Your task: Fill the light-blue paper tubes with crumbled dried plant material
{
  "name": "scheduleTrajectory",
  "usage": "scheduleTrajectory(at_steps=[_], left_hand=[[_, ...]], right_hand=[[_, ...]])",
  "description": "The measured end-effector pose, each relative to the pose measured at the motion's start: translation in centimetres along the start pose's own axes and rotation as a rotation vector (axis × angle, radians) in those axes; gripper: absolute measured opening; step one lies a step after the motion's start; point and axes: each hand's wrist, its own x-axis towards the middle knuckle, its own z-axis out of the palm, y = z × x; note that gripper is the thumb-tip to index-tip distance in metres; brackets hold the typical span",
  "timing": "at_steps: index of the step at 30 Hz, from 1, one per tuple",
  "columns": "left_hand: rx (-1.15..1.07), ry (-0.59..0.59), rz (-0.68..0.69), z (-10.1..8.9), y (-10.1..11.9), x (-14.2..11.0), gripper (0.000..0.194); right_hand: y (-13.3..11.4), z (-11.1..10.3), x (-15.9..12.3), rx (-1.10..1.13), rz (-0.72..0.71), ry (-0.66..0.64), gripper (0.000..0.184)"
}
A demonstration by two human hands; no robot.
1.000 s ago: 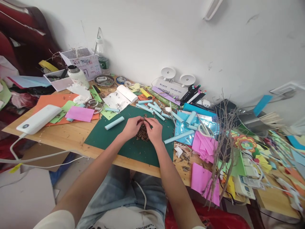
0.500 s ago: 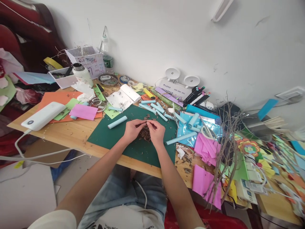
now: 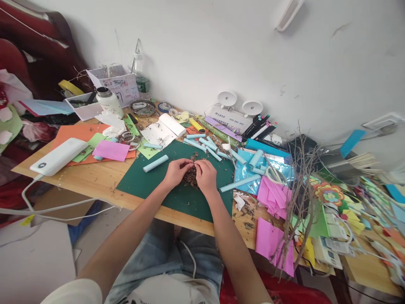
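Observation:
My left hand (image 3: 176, 171) and my right hand (image 3: 205, 174) meet over a small heap of brown dried bits (image 3: 190, 178) on the dark green cutting mat (image 3: 142, 183). Both hands have their fingers pinched together at the top of the heap, holding a small piece that I cannot make out. A light blue paper roll (image 3: 155, 163) lies on the mat just left of my left hand. Several more blue rolls (image 3: 207, 145) lie behind the heap, and a long one (image 3: 239, 183) lies to the right of my right hand.
A white power bank (image 3: 58, 156) with a cable sits at the left on the wooden table (image 3: 91, 179). Pink paper pieces (image 3: 272, 195), bare twigs (image 3: 300, 185), scissors (image 3: 274, 174), markers (image 3: 261, 124) and coloured paper crowd the right side. A flask (image 3: 108, 101) and boxes stand at the back left.
The hands stay over the heap, with the fingers working a little closer together. The view has shifted slightly.

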Motion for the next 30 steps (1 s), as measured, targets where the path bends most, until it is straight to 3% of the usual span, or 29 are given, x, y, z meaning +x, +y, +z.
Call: scheduleTrajectory(at_steps=[2, 5, 8, 10, 15, 20, 26, 30], left_hand=[[0.048, 0.027, 0.025, 0.1, -0.1, -0.1, 0.030], [0.276, 0.070, 0.182, 0.2, 0.0, -0.4, 0.023], [0.473, 0.083, 0.338, 0.2, 0.3, -0.6, 0.021], [0.502, 0.092, 0.368, 0.2, 0.5, -0.6, 0.021], [0.396, 0.093, 0.279, 0.3, 1.0, -0.8, 0.020], [0.125, 0.127, 0.148, 0.4, 0.7, -0.7, 0.024], [-0.042, 0.154, 0.082, 0.2, 0.1, -0.1, 0.027], [-0.050, 0.130, 0.096, 0.3, -0.2, -0.1, 0.026]], right_hand=[[-0.2, -0.1, 0.0, -0.086, -0.017, -0.012, 0.027], [-0.6, -0.1, 0.1, -0.151, 0.006, -0.039, 0.024], [-0.9, -0.1, 0.1, -0.044, 0.075, -0.060, 0.020], [-0.9, -0.1, 0.2, 0.089, 0.152, -0.075, 0.018], [-0.7, -0.1, 0.3, 0.363, 0.373, -0.124, 0.016], [-0.1, -0.2, 0.5, 0.569, 0.492, -0.121, 0.018], [-0.7, -1.4, 0.7, 0.387, 0.299, -0.107, 0.017], [-1.1, -1.4, 0.6, 0.389, 0.276, -0.070, 0.026]])
